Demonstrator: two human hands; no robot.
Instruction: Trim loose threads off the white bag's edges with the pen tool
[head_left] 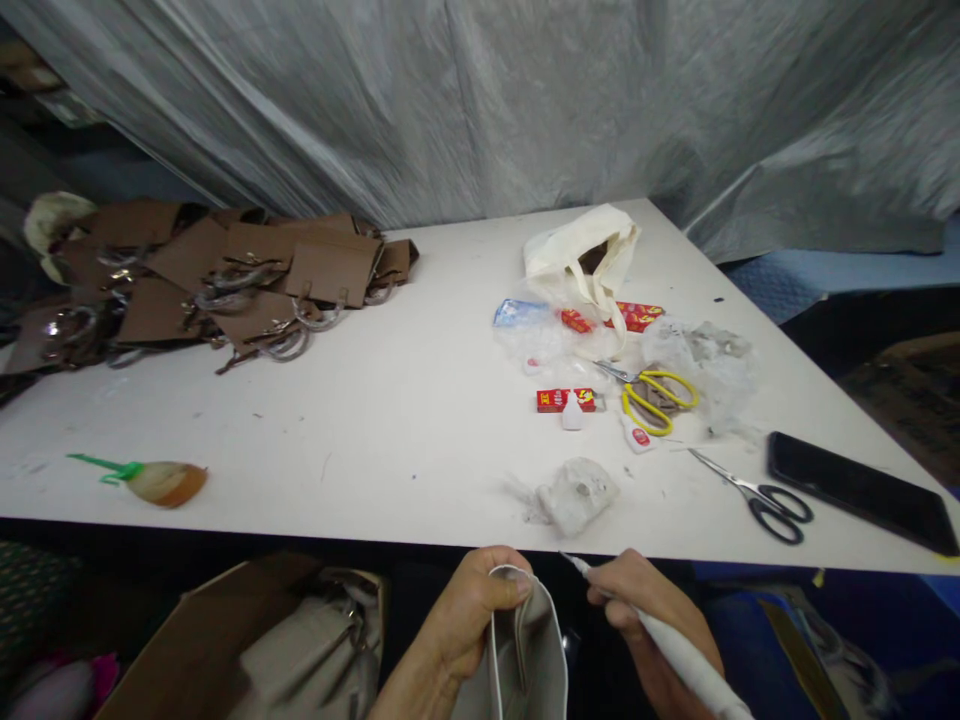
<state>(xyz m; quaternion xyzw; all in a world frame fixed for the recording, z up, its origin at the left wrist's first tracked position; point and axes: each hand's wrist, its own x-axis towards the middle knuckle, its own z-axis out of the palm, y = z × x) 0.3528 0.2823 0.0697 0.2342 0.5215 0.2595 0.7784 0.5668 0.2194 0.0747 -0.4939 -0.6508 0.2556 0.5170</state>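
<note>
Below the near edge of the white surface [420, 400], the left hand [469, 610] was closed in a pinch on the rim of a pale grey leather-like bag piece [525, 650], holding it upright in front of the person's lap. The right hand [637, 600] was wrapped around a white pen-shaped tool with a fine tip [667, 640], its point lying just beside the pinched rim. The step in hand appeared to be working that tip along the bag's edge; the next move would likely call for a steady pinch and a careful approach of the tip to the seam.

Near the surface's right edge lay a black phone [862, 490], black-handled scissors [772, 500] and yellow-handled scissors [656, 400]. A small white glue bottle [572, 410] rested against a red box [559, 400], with a cream cloth bag [585, 250] behind them. A heap of brown bag pieces with metal rings [210, 280] filled the far left corner, and a green-handled brush [146, 478] lay near the left front edge.
</note>
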